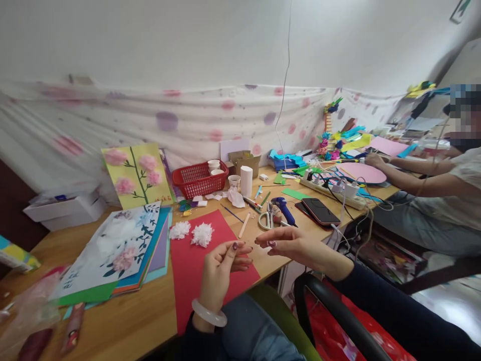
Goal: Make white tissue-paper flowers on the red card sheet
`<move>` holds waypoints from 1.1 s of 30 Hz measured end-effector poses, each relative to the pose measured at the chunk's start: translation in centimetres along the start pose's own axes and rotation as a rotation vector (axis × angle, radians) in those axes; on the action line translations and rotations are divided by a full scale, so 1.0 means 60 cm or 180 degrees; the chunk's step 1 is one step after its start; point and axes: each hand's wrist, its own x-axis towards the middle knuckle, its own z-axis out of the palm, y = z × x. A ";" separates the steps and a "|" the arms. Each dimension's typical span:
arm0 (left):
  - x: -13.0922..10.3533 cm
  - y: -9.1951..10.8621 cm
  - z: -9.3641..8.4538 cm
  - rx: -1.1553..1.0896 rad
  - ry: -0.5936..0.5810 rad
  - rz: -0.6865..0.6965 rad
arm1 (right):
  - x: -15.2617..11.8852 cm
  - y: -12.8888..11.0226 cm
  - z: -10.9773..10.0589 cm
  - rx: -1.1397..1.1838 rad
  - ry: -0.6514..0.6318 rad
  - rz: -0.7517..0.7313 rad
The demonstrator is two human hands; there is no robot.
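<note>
My left hand [221, 263], with a pale bangle [209, 313] at its wrist, hovers over the red paper [195, 296]. Its fingers are loosely bent and apart, and nothing shows in them. Facing it, my right hand [287, 244] is held above the table's front edge, fingers stretched out and no object visible. The fingertips of the two hands are close but do not touch. On the red paper, beyond my left hand, lie two white ruffled paper flowers [202, 234] [180, 230].
Scissors [266, 219], a blue glue gun [283, 210] and a phone [320, 210] lie beyond my right hand. A red basket [199, 181] stands behind. Flower artwork [124, 250] tops stacked coloured paper at left. A power strip [332, 193] trails cables; another person [458, 185] sits at right.
</note>
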 end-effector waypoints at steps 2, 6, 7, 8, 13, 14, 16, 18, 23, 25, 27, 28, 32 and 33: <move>-0.001 -0.006 -0.004 -0.0109 0.0051 0.0052 | 0.003 0.006 0.003 0.0289 0.0104 0.0079; -0.004 -0.016 -0.001 0.0070 0.0106 0.0546 | 0.002 0.003 0.010 0.1091 -0.0198 0.0398; -0.004 -0.019 0.003 0.0189 0.0083 0.0652 | 0.000 0.001 0.012 0.1263 -0.0323 0.0459; -0.005 -0.021 0.007 0.0307 0.0019 0.0699 | -0.002 0.000 0.014 0.1396 -0.0434 0.0494; -0.002 -0.031 0.034 0.0682 -0.0391 0.0581 | -0.008 0.016 0.020 0.1552 -0.0742 0.0635; -0.001 -0.033 0.036 0.0747 -0.0315 0.0618 | -0.008 0.023 0.020 0.1567 -0.0772 0.0639; 0.000 -0.040 0.037 0.0906 -0.0060 0.0733 | -0.005 0.036 0.018 0.1637 -0.0831 0.0595; -0.001 -0.046 0.033 0.1086 0.0127 0.0819 | -0.002 0.045 0.017 0.1695 -0.0865 0.0557; -0.004 -0.054 0.025 0.1281 0.0123 0.0920 | 0.004 0.055 0.023 0.1512 -0.0431 0.0474; -0.005 -0.054 0.027 0.1198 0.0089 0.0918 | 0.007 0.060 0.031 0.1296 -0.0025 0.0273; -0.005 -0.053 0.030 0.1053 0.0063 0.0898 | 0.009 0.066 0.039 0.1152 0.0279 0.0106; -0.006 -0.053 0.032 0.0977 0.0049 0.0882 | 0.010 0.068 0.042 0.1137 0.0357 0.0043; -0.012 -0.052 0.036 0.0758 -0.0041 0.0808 | 0.008 0.071 0.049 0.1267 0.0395 -0.0157; -0.014 -0.051 0.036 0.0723 -0.0066 0.0791 | 0.007 0.071 0.050 0.1282 0.0373 -0.0180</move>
